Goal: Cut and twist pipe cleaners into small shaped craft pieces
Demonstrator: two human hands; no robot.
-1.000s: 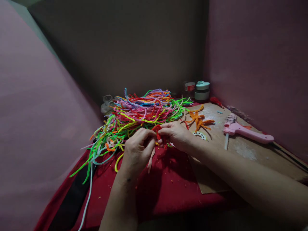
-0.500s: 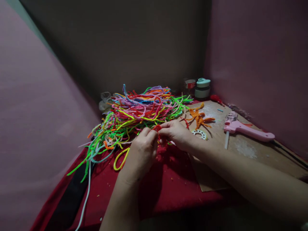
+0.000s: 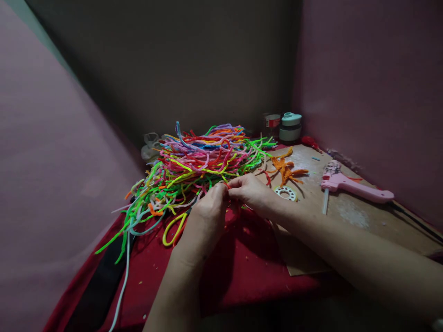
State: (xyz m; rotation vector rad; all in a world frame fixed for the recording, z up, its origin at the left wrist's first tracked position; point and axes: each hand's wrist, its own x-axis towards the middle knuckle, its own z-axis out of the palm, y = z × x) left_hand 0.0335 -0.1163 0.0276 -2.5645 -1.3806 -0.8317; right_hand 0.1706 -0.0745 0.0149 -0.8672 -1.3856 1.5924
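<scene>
Cloth of deep red [image 3: 249, 272] covers the table from the near edge to the far corner, and a brown cardboard sheet [image 3: 349, 212] lies over its right half. Behind the hands, a large tangled heap of fuzzy pipe cleaners in green, pink, red, yellow and blue [image 3: 200, 161] spreads across the far left, some strands trailing toward the near left edge. On the cardboard rest a pink plastic glue gun [image 3: 353, 186] at the right, a cluster of bent orange pipe cleaners [image 3: 287, 169] farther in, and a small white perforated disc [image 3: 285, 192] just beside the right wrist. A round pale-green lidded container [image 3: 290, 127] stands in the far corner. A yellow pipe-cleaner loop [image 3: 173, 228] lies on the cloth left of the left hand [image 3: 204, 219]. That hand and the right hand [image 3: 254, 193] meet fingertip to fingertip, both pinching a short red pipe-cleaner piece [image 3: 226, 185], of which only a sliver shows between them. Its long axis cannot be told; it sits at the near edge of the heap, equally close to both hands.
</scene>
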